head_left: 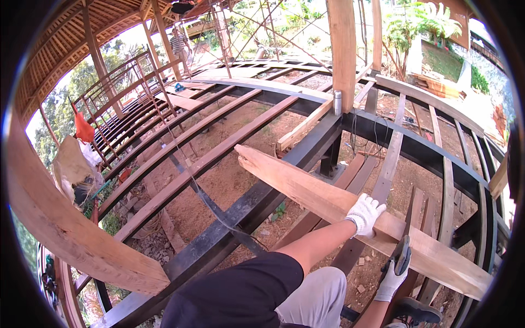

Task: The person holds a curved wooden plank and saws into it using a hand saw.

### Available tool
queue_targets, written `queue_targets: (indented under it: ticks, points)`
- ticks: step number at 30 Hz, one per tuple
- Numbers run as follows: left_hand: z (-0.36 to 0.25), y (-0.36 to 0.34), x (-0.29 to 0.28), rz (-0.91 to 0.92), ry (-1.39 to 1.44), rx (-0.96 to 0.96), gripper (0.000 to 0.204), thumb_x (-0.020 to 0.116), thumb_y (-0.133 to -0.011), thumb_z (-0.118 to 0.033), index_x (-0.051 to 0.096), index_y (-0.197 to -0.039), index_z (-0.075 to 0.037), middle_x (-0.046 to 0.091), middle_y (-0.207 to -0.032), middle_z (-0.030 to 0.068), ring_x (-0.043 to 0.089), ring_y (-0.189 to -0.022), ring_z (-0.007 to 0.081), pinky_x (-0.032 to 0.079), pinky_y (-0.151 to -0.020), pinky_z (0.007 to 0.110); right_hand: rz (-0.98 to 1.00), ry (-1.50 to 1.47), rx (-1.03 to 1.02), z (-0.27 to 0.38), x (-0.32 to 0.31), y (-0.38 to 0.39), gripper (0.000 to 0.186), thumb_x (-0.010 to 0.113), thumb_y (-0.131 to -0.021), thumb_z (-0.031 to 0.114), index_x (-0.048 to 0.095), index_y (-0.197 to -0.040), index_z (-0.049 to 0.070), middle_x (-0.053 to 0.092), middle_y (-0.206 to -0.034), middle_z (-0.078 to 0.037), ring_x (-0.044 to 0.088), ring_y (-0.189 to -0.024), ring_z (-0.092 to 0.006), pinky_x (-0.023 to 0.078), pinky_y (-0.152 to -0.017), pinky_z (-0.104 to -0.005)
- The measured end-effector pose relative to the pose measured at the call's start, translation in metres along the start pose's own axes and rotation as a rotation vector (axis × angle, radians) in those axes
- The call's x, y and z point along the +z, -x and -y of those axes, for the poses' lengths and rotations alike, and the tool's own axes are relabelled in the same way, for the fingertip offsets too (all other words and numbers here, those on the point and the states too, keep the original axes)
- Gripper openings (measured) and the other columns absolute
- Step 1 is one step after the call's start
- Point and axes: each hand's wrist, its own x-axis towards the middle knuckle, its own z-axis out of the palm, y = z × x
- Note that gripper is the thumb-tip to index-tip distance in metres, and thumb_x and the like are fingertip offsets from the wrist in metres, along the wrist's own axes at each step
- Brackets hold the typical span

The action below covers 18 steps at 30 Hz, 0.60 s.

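Note:
A long, thick light-brown wooden plank (306,186) lies slantwise before me, its rough far end raised toward the middle of the deck frame. My left hand (366,213), in a white knit glove, is closed over the plank's upper edge, fingers curled. Lower down, my right hand (392,279), also gloved, is closed round a dark, flat, rounded object (403,256) at the plank's near edge. Its kind cannot be made out, and part of it is covered by the fingers.
Black steel beams (219,229) carry wooden joists (229,139) with open gaps over dirt. A wooden post (342,54) has a metal flask (337,103) at its foot. A curved timber (71,224) rises at left. Loose boards (350,177) lie below the plank. Scaffolding (131,82) stands behind.

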Motion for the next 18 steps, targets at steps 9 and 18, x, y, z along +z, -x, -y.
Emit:
queue_targets:
  ticks: [9, 18]
  points:
    - [-0.001, -0.001, 0.003, 0.003, -0.059, -0.029, 0.101, 0.087, -0.070, -0.059, 0.053, -0.152, -0.012, 0.064, -0.132, 0.0142, 0.058, -0.129, 0.0305, 0.035, -0.115, 0.048, -0.064, 0.222, -0.361, 0.001, -0.011, 0.013, 0.080, 0.070, -0.090, -0.006, 0.042, -0.164, 0.003, 0.056, -0.156, -0.011, 0.058, -0.132, -0.0251, 0.047, -0.113, -0.0384]
    - [0.001, 0.002, 0.005, 0.010, -0.027, -0.021, 0.107, 0.088, -0.069, -0.058, 0.049, -0.156, -0.010, 0.063, -0.133, 0.0161, 0.058, -0.130, 0.0332, 0.034, -0.119, 0.050, -0.054, 0.297, -0.372, -0.006, -0.020, 0.034, 0.077, 0.072, -0.091, -0.003, 0.043, -0.162, 0.000, 0.052, -0.161, -0.018, 0.052, -0.147, -0.0310, 0.041, -0.122, -0.0438]
